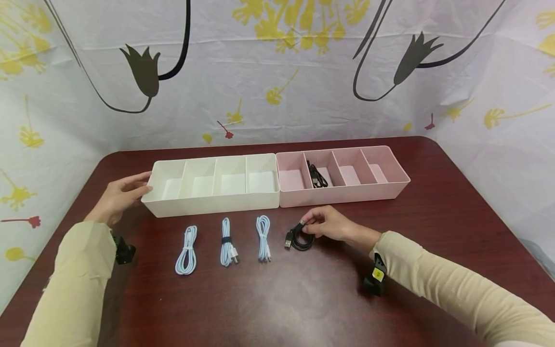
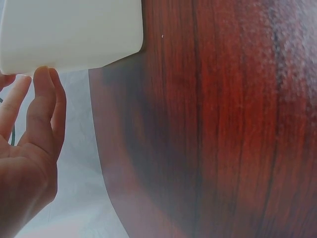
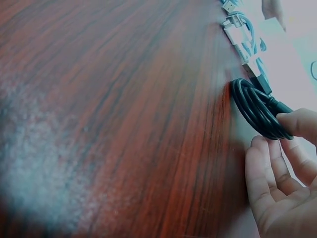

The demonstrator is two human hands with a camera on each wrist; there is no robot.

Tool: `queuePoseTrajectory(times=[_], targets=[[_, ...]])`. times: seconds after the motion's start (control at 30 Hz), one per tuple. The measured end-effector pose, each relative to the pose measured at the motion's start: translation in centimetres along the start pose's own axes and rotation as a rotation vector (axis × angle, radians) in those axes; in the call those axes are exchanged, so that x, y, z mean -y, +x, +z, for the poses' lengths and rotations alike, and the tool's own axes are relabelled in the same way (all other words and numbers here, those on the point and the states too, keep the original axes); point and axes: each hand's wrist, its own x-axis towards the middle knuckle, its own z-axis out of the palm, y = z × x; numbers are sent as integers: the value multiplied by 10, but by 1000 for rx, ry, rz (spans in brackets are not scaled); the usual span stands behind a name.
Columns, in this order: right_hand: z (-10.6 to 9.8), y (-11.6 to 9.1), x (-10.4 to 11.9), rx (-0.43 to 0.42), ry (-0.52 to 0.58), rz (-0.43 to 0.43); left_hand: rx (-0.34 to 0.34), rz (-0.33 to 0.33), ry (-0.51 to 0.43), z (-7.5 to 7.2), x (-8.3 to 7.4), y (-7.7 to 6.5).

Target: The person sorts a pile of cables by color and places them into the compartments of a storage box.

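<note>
A coiled black USB cable (image 1: 302, 239) is pinched between the thumb and fingers of my right hand (image 1: 329, 223), low over the table in front of the pink divided box (image 1: 342, 193). Its USB plug (image 1: 288, 240) points left. The right wrist view shows the black coil (image 3: 257, 110) at the fingertips. My left hand (image 1: 121, 193) touches the left end of the white divided box (image 1: 212, 205), with fairly straight fingers. From the left wrist, fingertips (image 2: 43, 74) meet the box's end wall (image 2: 74, 34).
Three light-blue cable bundles lie in a row before the white box: a left one (image 1: 186, 250), a middle one (image 1: 226, 243) with a black strap, and a right one (image 1: 263, 238). One pink compartment holds a black cable (image 1: 318, 177). A patterned cloth (image 1: 277, 111) hangs behind.
</note>
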Motion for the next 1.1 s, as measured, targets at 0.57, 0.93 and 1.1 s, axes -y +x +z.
queuePoseTrajectory(times=[0.57, 0.93, 1.1], targets=[[2, 1, 3, 16, 160, 79, 11, 6, 10, 2, -22, -16], [0, 0, 8, 22, 176, 113, -8, -11, 8, 1, -16, -10], [-3, -1, 11, 21, 192, 111, 7, 13, 16, 1, -21, -15]])
